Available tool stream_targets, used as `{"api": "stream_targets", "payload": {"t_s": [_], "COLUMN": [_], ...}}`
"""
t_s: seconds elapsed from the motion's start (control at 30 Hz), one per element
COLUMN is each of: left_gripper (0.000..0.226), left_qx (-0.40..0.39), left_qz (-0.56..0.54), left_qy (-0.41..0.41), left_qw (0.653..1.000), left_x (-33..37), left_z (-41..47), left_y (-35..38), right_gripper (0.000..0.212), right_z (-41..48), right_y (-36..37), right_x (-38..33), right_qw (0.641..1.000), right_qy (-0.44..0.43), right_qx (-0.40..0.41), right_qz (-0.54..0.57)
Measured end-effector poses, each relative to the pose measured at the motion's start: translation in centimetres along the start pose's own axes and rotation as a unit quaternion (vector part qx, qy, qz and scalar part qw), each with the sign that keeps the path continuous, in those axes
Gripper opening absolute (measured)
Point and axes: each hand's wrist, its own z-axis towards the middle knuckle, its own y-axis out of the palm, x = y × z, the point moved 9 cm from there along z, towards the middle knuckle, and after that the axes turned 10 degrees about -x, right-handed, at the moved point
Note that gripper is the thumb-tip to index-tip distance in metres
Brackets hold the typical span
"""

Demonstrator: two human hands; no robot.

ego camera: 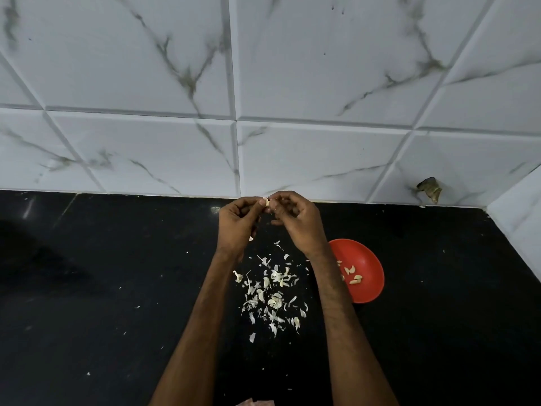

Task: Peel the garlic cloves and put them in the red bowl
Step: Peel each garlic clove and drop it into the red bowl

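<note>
A small pale garlic clove (pixel 266 202) is pinched between the fingertips of both hands, raised above the black counter near the wall. My left hand (pixel 238 225) grips it from the left, my right hand (pixel 295 222) from the right. The red bowl (pixel 367 256) sits on the counter to the right of my right forearm, which hides its left edge. Several peeled cloves (pixel 352 275) lie inside it. Loose garlic skins and a few cloves (pixel 270 291) are scattered on the counter between my forearms.
The black counter (pixel 102 288) runs back to a white marble-patterned tiled wall (pixel 263 98), with a side wall (pixel 521 218) at the far right. A small dark fitting (pixel 429 187) sticks out low on the wall at the right.
</note>
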Motion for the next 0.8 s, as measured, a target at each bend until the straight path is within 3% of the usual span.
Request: {"api": "stream_targets", "payload": {"t_s": [0.23, 0.37, 0.7, 0.8], "left_gripper": [0.007, 0.021, 0.016, 0.019], "left_qx": [0.012, -0.001, -0.014, -0.016], "left_qz": [0.141, 0.247, 0.176, 0.18], "left_qy": [0.017, 0.025, 0.031, 0.04], "left_qw": [0.99, 0.969, 0.984, 0.983], "left_x": [0.1, 0.3, 0.0, 0.2], "left_z": [0.4, 0.6, 0.5, 0.3], "left_y": [0.1, 0.7, 0.4, 0.4], "right_gripper": [0.003, 0.009, 0.005, 0.006], "right_z": [-0.2, -0.1, -0.2, -0.2], "right_y": [-0.5, -0.7, -0.5, -0.4], "right_x": [-0.1, 0.0, 1.3, 1.2], "right_qw": [0.994, 0.988, 0.994, 0.996], "right_qy": [-0.04, -0.056, -0.033, -0.032], "right_qx": [0.073, 0.091, 0.09, 0.075], "right_qz": [-0.072, -0.11, 0.044, 0.025]}}
